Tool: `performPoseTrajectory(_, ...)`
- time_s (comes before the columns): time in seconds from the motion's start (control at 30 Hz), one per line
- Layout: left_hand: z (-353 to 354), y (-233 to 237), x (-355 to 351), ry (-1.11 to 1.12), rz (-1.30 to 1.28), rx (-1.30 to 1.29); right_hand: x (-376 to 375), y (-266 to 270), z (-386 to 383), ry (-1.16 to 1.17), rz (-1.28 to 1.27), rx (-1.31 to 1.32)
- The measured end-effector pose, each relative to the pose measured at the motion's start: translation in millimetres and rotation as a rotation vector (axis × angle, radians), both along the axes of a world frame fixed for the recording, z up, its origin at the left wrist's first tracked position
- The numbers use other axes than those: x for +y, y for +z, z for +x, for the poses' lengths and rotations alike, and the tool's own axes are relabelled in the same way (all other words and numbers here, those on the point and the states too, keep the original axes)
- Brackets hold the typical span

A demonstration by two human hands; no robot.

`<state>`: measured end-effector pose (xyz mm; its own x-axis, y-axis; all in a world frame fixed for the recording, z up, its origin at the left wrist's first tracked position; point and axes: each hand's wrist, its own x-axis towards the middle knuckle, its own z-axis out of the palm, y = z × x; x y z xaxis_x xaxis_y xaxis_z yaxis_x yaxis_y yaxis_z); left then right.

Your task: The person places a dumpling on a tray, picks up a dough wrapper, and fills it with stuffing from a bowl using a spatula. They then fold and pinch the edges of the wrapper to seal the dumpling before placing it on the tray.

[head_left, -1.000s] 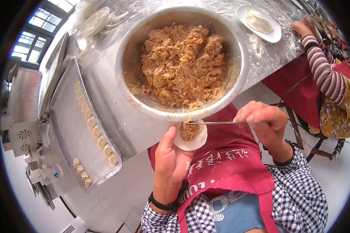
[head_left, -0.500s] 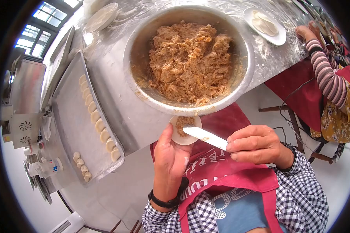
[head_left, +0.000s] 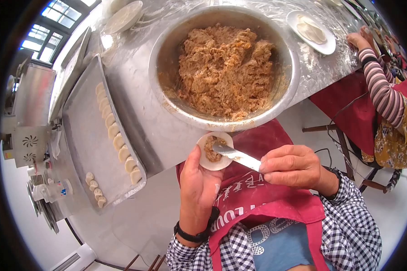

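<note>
On the apron (head_left: 280, 209), white capitals (head_left: 223, 218) are showing "LOU", folds distorting their neighbours; white Chinese characters (head_left: 242, 186) are creasing beyond reading. Big white dotted letters (head_left: 257, 249) are crossing the shirt (head_left: 282, 246), partly hidden.

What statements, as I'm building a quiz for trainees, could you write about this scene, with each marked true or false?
The left hand holds a round wrapper with filling on it. True.
The right hand is empty. False: the right hand holds a flat tool.
The metal bowl contains a brown mixture. True.
Pale pieces form a single row in the tray. False: the pale pieces form a long row and a short row in the tray.
The white plate is bare. False: pale rounds lie on the white plate.
</note>
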<state>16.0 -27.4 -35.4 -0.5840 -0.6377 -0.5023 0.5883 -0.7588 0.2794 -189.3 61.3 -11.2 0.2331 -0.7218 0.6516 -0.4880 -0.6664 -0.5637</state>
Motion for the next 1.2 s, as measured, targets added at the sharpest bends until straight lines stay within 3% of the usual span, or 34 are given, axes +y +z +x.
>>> performPoseTrajectory(0.2, -2, 7, 6, -0.012, 0.004, -0.087, -1, 5, 2, -0.059, 0.031, -0.07)
performPoseTrajectory(0.6, -5, 5, 1, -0.02, 0.003, -0.119, -7, 3, -1, 0.061, 0.034, 0.006)
performPoseTrajectory(0.8, -3, 5, 1, 0.004, -0.027, -0.178, -4, 20, -23, 0.052, 0.05, -0.086)
performPoseTrajectory(0.87, -4, 6, 1, -0.016, -0.042, -0.181, -7, 26, -34, -0.142, 0.002, -0.193)
performPoseTrajectory(0.93, -5, 7, 1, -0.037, -0.058, -0.184, -14, 27, -48, -0.33, -0.01, -0.06)
performPoseTrajectory(1.1, -2, 13, 4, -0.074, -0.104, -0.125, -40, 12, -66, -0.277, -0.011, 0.337)
performPoseTrajectory(1.2, -1, 18, 4, -0.093, -0.12, -0.178, -36, 18, -59, -0.295, 0.019, 0.356)
